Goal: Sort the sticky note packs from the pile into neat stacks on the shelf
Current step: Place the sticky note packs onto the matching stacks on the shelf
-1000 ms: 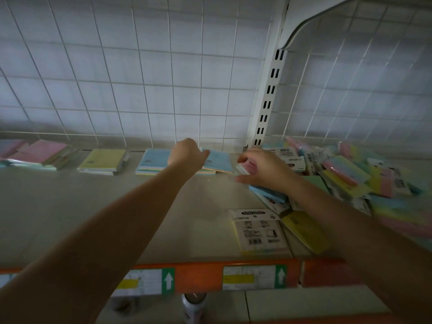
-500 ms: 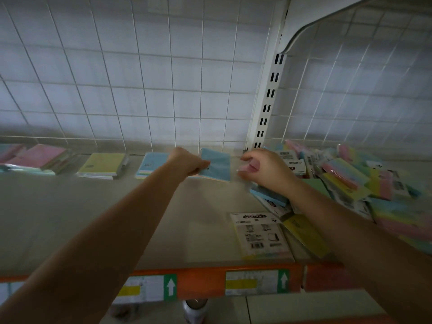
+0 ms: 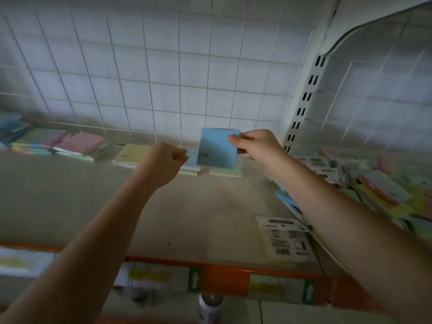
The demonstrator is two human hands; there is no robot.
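The right hand (image 3: 254,146) pinches 1 blue sticky note pack (image 3: 216,148) by its right edge, above the shelf (image 3: 198,213). Just left, the left hand (image 3: 166,160) is clenched, holding nothing.

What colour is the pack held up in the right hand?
Light blue pack, pinched by the right hand; head view.

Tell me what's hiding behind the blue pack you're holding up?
Behind the blue pack in the right hand are the wire grid and part of two stacks. Their covered tops can't be seen.
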